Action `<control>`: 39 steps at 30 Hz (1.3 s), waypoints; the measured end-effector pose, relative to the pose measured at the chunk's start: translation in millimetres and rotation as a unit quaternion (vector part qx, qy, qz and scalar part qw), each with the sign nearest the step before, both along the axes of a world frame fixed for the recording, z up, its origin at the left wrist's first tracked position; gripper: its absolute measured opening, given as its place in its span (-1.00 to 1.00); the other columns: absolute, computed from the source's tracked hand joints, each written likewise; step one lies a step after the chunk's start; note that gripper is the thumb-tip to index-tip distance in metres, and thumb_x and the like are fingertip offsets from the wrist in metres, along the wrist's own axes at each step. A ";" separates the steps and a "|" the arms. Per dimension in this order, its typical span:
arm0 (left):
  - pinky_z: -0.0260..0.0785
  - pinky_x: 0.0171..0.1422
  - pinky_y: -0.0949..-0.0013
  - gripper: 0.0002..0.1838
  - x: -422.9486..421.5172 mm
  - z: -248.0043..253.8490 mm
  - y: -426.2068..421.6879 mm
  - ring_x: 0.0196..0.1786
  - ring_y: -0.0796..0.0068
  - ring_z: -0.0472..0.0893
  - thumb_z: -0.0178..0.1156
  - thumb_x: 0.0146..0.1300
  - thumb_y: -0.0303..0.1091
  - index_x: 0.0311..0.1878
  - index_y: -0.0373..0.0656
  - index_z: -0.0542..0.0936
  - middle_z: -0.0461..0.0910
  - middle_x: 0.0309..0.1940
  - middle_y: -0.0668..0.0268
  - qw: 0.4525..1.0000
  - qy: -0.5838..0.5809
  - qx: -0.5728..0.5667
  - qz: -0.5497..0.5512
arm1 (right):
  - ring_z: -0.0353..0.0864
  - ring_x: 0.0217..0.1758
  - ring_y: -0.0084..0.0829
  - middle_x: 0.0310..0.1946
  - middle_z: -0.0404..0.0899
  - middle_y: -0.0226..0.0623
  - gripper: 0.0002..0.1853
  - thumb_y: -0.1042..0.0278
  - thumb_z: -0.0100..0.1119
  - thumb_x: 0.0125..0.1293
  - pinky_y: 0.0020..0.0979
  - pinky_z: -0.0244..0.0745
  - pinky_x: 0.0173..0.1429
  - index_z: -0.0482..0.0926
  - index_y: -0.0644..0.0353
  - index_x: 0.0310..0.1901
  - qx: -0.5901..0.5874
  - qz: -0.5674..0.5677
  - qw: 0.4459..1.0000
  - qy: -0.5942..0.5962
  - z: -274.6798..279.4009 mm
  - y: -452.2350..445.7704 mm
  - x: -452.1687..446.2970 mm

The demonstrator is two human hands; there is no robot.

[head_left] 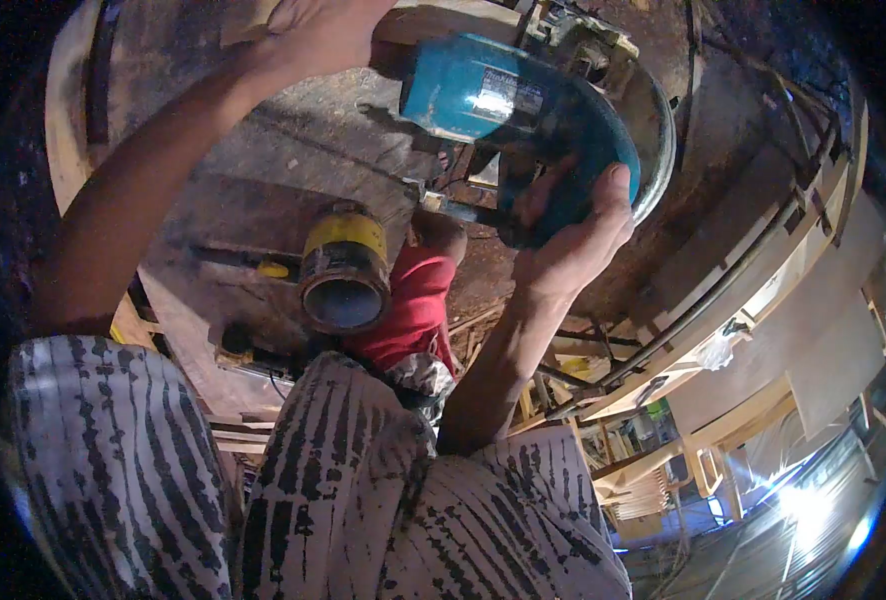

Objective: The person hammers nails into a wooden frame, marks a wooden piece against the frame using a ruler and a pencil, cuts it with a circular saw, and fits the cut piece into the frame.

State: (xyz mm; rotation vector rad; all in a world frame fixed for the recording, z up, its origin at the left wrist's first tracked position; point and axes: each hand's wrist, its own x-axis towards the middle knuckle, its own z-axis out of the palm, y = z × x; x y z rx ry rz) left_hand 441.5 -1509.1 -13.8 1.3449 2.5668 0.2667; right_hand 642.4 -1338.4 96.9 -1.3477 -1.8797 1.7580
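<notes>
My right hand (578,225) is wrapped round the handle of a teal power tool (508,95) with a label on its side and a curved grey rim along its right edge. The exact kind of tool I cannot make out. At the top edge of the view, my left hand (328,30) is partly cut off, beside the tool's left end and near a pale wooden board (443,20). Its fingers are hidden. Below the tool lies a dusty brown work surface (303,150).
A yellow and dark cylinder (346,265) with an open round end stands below the hands. Red cloth (413,305) shows beside it. A tool with a yellow part (271,269) lies to the left. Wooden frames (743,420) and a bright lamp (808,500) are at the lower right.
</notes>
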 end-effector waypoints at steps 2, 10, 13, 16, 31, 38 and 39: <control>0.15 0.40 -0.13 -0.36 1.8 -5.1 -1.1 0.35 -0.03 0.31 0.45 0.04 -0.28 0.21 -0.23 0.51 0.43 0.18 0.05 1.000 -0.002 0.014 0.002 | 0.35 -0.64 -0.47 -0.63 0.43 -0.30 -0.44 -0.19 -0.02 0.53 -0.41 0.22 -0.53 0.55 0.30 -0.15 0.019 -0.005 1.000 0.001 -8.2 5.4 3.1; 0.16 0.42 -0.11 -0.34 -2.8 6.2 -2.8 0.34 -0.01 0.31 0.44 0.12 -0.12 0.24 -0.26 0.50 0.42 0.17 0.07 1.000 -0.018 0.006 -0.002 | 0.36 -0.60 -0.45 -0.61 0.44 -0.29 -0.46 -0.16 -0.02 0.54 -0.39 0.24 -0.50 0.55 0.31 -0.13 0.016 -0.010 1.000 0.022 -8.8 5.3 -4.4; 0.16 0.42 -0.11 -0.32 -4.5 12.3 -1.2 0.33 -0.01 0.32 0.45 0.11 -0.09 0.23 -0.26 0.51 0.42 0.17 0.08 0.999 -0.036 -0.001 -0.003 | 0.36 -0.60 -0.45 -0.61 0.44 -0.28 -0.46 -0.15 -0.02 0.54 -0.39 0.23 -0.50 0.55 0.31 -0.12 0.019 -0.011 0.999 0.027 -8.4 4.6 -6.2; 0.17 0.41 -0.09 -0.32 -3.2 11.3 -1.9 0.32 0.00 0.32 0.47 0.08 -0.10 0.22 -0.25 0.51 0.42 0.16 0.09 0.999 -0.032 0.011 0.000 | 0.36 -0.60 -0.44 -0.61 0.44 -0.28 -0.47 -0.14 -0.03 0.55 -0.39 0.23 -0.50 0.55 0.31 -0.11 0.023 -0.009 0.999 0.027 -7.3 4.1 -7.8; 0.18 0.39 -0.04 -0.34 -6.9 3.7 -2.8 0.29 0.03 0.31 0.45 0.03 -0.09 0.17 -0.25 0.55 0.42 0.12 0.11 0.999 0.026 -0.010 -0.029 | 0.39 -0.60 -0.46 -0.57 0.47 -0.27 -0.46 -0.12 -0.02 0.54 -0.41 0.25 -0.56 0.55 0.34 -0.11 0.034 -0.017 0.999 0.034 -7.0 2.6 -17.0; 0.17 0.42 -0.07 -0.27 -3.8 3.7 -3.3 0.32 0.02 0.31 0.46 0.08 0.07 0.19 -0.26 0.55 0.42 0.12 0.11 0.999 0.013 0.030 -0.012 | 0.40 -0.61 -0.46 -0.52 0.51 -0.26 -0.47 -0.11 -0.02 0.54 -0.43 0.26 -0.57 0.55 0.36 -0.09 -0.014 0.005 0.999 0.029 11.2 -2.7 -27.5; 0.17 0.42 -0.09 -0.27 -4.2 2.7 -3.6 0.32 0.02 0.31 0.45 0.09 0.10 0.19 -0.26 0.55 0.42 0.12 0.11 1.000 0.005 0.025 -0.012 | 0.41 -0.63 -0.54 -0.54 0.55 -0.32 -0.46 -0.13 0.03 0.53 -0.48 0.25 -0.58 0.62 0.34 -0.09 -0.022 -0.003 0.999 0.041 9.8 -2.4 -26.7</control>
